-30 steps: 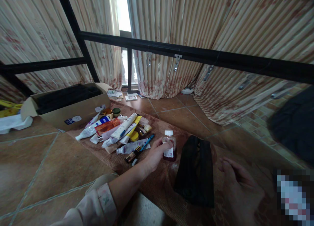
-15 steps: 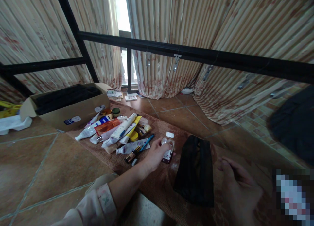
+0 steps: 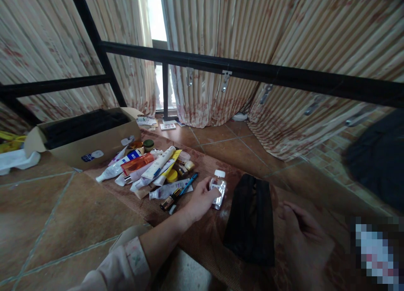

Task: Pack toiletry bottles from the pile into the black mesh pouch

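The left hand (image 3: 198, 200) reaches out over the woven brown mat (image 3: 202, 240) and has its fingers closed around a small clear bottle (image 3: 218, 191) with a white cap (image 3: 219, 173). The bottle is tilted far over, almost lying on the mat, with the cap pointing to the far side. It sits between the pile of tubes (image 3: 151, 169) on the left and the black pouch (image 3: 251, 219) on the right, near to both but touching neither.

The bottle looks like thin hard plastic or glass, with a label and shiny sides; I cannot tell which material it is. It seems light, so 1 hand is enough for it. The smooth wall is probably slippery, and the liquid inside may shift when the bottle leans. In my judgement the best place to hold is the middle of the body, thumb on 1 side and fingers on the other, below the cap. Holding only by the cap is less safe, because the cap could be loose.

The right hand (image 3: 304, 240) is near the lower right of the view, just beside the black pouch. Its fingers are loosely curled and hold nothing.

Farther left stands a cardboard box (image 3: 94, 146) with dark content inside. Behind everything, a black metal rail (image 3: 252, 70) crosses in front of striped curtains (image 3: 252, 30).
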A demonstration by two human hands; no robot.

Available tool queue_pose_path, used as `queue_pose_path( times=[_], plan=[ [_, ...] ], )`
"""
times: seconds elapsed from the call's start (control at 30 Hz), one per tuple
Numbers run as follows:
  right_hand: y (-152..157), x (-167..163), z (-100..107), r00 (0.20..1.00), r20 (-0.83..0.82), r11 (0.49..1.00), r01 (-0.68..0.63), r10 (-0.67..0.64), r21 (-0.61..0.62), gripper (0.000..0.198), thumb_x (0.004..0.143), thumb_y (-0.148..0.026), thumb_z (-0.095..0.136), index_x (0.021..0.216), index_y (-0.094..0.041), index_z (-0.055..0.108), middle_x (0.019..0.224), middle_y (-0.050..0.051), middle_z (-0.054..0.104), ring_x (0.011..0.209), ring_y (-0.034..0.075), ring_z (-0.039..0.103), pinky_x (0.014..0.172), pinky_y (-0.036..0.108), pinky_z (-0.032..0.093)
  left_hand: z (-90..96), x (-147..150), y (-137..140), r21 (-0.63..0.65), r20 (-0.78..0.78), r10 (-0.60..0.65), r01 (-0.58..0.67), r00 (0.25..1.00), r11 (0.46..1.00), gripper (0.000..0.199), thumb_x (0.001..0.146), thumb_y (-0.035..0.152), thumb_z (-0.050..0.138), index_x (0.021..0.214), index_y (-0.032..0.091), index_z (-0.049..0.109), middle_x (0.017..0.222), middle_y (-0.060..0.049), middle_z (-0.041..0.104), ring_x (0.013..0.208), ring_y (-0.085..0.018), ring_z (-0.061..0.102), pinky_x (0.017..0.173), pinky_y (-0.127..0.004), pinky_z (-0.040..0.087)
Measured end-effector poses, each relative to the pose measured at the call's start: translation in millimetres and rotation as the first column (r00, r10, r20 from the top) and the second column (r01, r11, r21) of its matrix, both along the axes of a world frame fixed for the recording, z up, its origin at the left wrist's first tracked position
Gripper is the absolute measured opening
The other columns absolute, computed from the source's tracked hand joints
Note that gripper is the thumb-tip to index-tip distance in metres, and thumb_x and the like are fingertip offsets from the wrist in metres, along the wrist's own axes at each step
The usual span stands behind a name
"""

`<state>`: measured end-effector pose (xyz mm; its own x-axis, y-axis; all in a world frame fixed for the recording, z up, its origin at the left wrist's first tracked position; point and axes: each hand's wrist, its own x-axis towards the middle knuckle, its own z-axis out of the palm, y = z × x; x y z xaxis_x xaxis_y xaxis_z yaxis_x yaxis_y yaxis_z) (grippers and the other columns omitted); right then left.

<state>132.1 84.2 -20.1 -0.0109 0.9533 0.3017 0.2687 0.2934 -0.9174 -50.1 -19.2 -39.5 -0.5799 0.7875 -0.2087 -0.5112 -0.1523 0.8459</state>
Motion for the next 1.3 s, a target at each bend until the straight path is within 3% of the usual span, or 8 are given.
queue_pose_path(
  times=[0.2, 0.4, 0.7, 0.93, 1.3],
  plan=[
    [-1, -1, 3, 1.000, 0.015, 1.000, 0.005, -0.005, -0.009, 0.025, 0.074, -0.038, 0.068, 0.086, -0.016, 0.073, 0.087, 0.007, 0.073, 0.087, 0.026, 0.068, 0.087, 0.042, 0.050, -1.6, -1, -3, 0.037, -0.047, -0.056, 0.058, 0.997, 0.998, 0.035, 0.055, 0.013, 0.061, 0.090, 0.016, 0.062, 0.086, -0.003, 0.069, 0.071, -0.013, 0.059, 0.059, -0.020, 0.044],
    [-1, 0, 1, 1.000, 0.017, 1.000, -0.001, 0.001, -0.025, 0.025, 0.074, -0.039, 0.069, 0.087, -0.017, 0.073, 0.089, 0.007, 0.073, 0.088, 0.026, 0.067, 0.088, 0.042, 0.050, -0.4, -2, -4, 0.055, -0.062, -0.052, 0.055, 0.997, 0.997, 0.038, 0.054, 0.012, 0.061, 0.091, 0.016, 0.061, 0.082, -0.001, 0.067, 0.070, -0.013, 0.057, 0.060, -0.021, 0.043],
    [-2, 0, 3, 1.000, 0.017, 0.999, 0.005, -0.005, -0.040, 0.025, 0.073, -0.038, 0.069, 0.086, -0.018, 0.073, 0.088, 0.006, 0.073, 0.088, 0.025, 0.068, 0.088, 0.041, 0.049, -12.0, -2, 1, -0.069, -0.186, -0.022, 0.009, 0.982, 0.998, 0.031, 0.065, 0.030, 0.075, 0.086, 0.016, 0.057, 0.071, 0.003, 0.057, 0.061, -0.010, 0.050, 0.058, -0.021, 0.039],
    [1, 0, -1, 1.000, -0.012, 1.000, 0.001, -0.001, -0.023, 0.027, 0.073, -0.039, 0.070, 0.087, -0.016, 0.073, 0.088, 0.007, 0.073, 0.086, 0.026, 0.068, 0.087, 0.042, 0.050, -20.1, -4, 4, -0.171, -0.228, -0.016, -0.023, 0.973, 0.985, 0.033, 0.072, 0.042, 0.071, 0.086, 0.015, 0.059, 0.068, 0.003, 0.057, 0.058, -0.010, 0.050, 0.056, -0.022, 0.040],
    [-1, 0, 1, 1.000, -0.007, 0.999, -0.006, 0.005, -0.043, 0.026, 0.075, -0.038, 0.069, 0.089, -0.017, 0.073, 0.091, 0.008, 0.074, 0.089, 0.026, 0.068, 0.088, 0.042, 0.049, -16.9, -2, 2, -0.257, -0.260, -0.081, 0.012, 0.962, 0.966, 0.024, 0.070, 0.038, 0.069, 0.075, 0.018, 0.058, 0.058, 0.006, 0.051, 0.053, -0.010, 0.046, 0.053, -0.021, 0.036]
  ],
)
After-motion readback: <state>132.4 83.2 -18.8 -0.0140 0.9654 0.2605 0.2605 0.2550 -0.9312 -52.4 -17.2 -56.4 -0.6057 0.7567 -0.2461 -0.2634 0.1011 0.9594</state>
